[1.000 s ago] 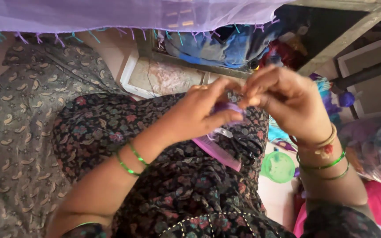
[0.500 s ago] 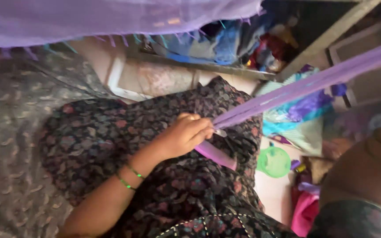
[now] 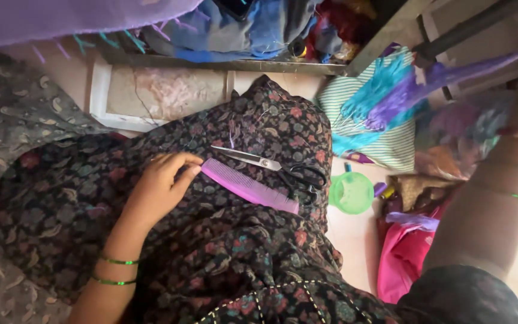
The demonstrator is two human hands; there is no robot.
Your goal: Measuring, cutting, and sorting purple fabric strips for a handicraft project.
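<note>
The fingers (image 3: 178,163) of the left hand (image 3: 157,189) lie loosely curled on the dark flowered cloth (image 3: 151,240) over the lap, gripping nothing; their tips reach the near end of a pink comb (image 3: 248,187) and seem just to touch it. The comb lies flat on the cloth, slanting away from the fingers toward the right and a little downward. Just beyond the comb, farther from the fingers, a pair of scissors (image 3: 271,165) rests on the same cloth, blades pointing back toward the hand and black handles at the far end, close beside the comb's far tip. Past the handles, off the edge of the lap, a green cup (image 3: 351,192) stands on the floor (image 3: 349,240).

The right hand is out of view: only the forearm (image 3: 487,210) shows, raised along the right side of the frame with thin bangles at the wrist, so whether its fingers are clenched or released cannot be told.

Room around the left fingers is open on the cloth to the left and toward the body. Ahead of them the lap ends at a pale tile (image 3: 163,93). To the right, beyond the cup, the floor is crowded with a pink bag (image 3: 403,258), a striped cloth (image 3: 391,138) and purple and teal fringe (image 3: 403,96).
</note>
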